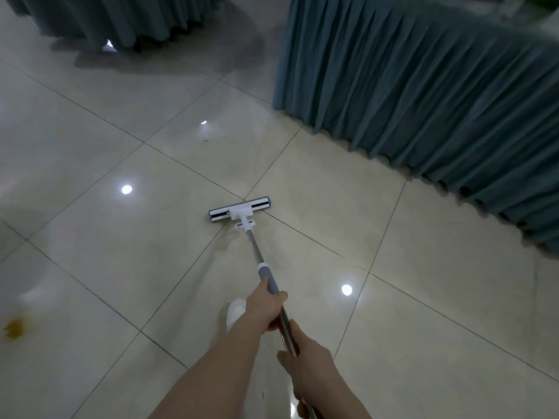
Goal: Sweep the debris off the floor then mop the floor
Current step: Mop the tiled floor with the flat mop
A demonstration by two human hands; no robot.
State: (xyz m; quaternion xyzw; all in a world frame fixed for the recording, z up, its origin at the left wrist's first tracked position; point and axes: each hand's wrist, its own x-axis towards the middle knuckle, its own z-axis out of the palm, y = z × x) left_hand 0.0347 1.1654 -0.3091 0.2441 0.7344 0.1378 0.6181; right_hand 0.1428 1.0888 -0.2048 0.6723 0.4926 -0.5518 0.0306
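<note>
A person holds a mop with both bare arms reaching forward over a glossy, pale tiled floor (408,313). The left grip (266,308) is the forward one: its fingers are curled round the shaft right at the lower end of a grey sleeve (267,277), with the thumb lying along the sleeve. The right grip (310,362) is wrapped round the bare metal shaft just behind it, nearer the body, thumb pointing up the shaft; the two are close together but not touching. The mop handle (253,245) runs from them up and to the left, down to the mop head (239,210), a flat white and black bar lying on the floor with its grey pad underneath. The head sits across a crossing of dark grout lines, roughly in the middle of the view. A white shoe (235,313) shows on the floor just left of the left wrist. Far to the left, near the edge, a yellow-brown stain (14,328) marks a tile, well apart from the mop head. A small dark speck (206,140) lies on the tile beyond the head. A pleated teal cloth (423,101) hangs to the floor along the right side, and a second teal cloth (121,19) hangs at the upper left. Round light reflections (126,189) glint on the tiles.
</note>
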